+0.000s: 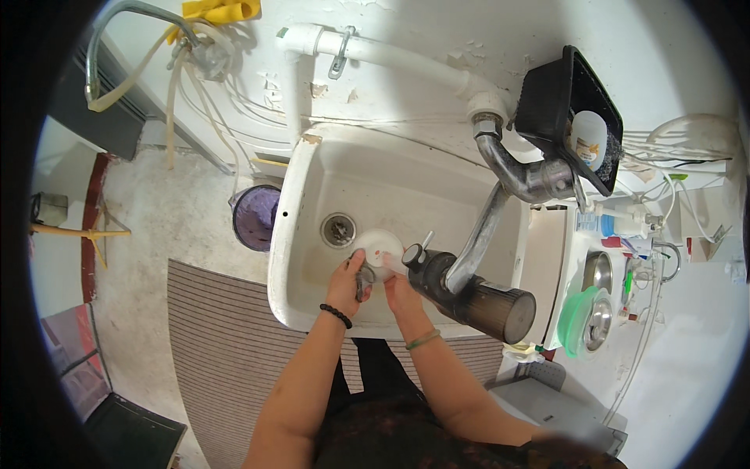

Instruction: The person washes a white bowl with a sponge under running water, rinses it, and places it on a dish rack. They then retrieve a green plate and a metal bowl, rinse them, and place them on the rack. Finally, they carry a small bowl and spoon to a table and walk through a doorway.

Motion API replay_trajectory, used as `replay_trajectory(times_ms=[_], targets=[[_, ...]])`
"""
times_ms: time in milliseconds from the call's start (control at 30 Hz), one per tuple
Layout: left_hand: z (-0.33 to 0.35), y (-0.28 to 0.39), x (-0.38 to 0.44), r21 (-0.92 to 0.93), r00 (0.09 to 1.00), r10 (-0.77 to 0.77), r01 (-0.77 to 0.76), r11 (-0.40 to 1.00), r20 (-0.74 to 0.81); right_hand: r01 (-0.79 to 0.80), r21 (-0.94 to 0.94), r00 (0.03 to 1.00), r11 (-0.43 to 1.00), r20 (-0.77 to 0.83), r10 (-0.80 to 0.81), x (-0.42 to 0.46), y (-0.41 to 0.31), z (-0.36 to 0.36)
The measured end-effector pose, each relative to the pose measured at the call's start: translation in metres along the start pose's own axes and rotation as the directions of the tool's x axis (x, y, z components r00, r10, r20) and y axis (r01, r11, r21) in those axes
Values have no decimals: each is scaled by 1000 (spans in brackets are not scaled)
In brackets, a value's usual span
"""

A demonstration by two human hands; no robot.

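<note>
Over the white sink basin (398, 202), both my hands are at a small white dish (379, 241) with a reddish mark on its inside. My right hand (403, 296) grips the dish by its near right edge. In my left hand (344, 284) is a crumpled grey scrubber or cloth (365, 275), pressed against the dish's left rim; which of the two it is I cannot tell. Water seems to run onto the dish from the dark filter tap (454, 278), which partly hides the basin. The metal drain (338, 230) lies just beyond the dish and holds some dark scraps.
A chrome pipe (498, 158) carries the tap above the basin's right side. A black plastic caddy (545, 108) with a white bottle hangs at upper right. Metal bowls and a green basin (571, 322) stand on the right. A purple-lined bin (253, 220) is left of the sink.
</note>
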State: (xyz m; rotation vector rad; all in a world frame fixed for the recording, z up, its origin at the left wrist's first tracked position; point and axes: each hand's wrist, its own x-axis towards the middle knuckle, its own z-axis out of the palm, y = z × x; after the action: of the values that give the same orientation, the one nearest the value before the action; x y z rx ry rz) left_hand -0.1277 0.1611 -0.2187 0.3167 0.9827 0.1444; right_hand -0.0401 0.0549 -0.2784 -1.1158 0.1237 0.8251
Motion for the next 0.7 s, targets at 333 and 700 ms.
replay_trajectory(times_ms=[333,700], targets=[[11,-1,1,779,706,691,-517,355,154,39,-264,986,964,-143,-80,7,17,-6],[19,-6,-16,663,396,713,-737,-128,579,-110,-123,971,986,-227,79,-2,-3,16]])
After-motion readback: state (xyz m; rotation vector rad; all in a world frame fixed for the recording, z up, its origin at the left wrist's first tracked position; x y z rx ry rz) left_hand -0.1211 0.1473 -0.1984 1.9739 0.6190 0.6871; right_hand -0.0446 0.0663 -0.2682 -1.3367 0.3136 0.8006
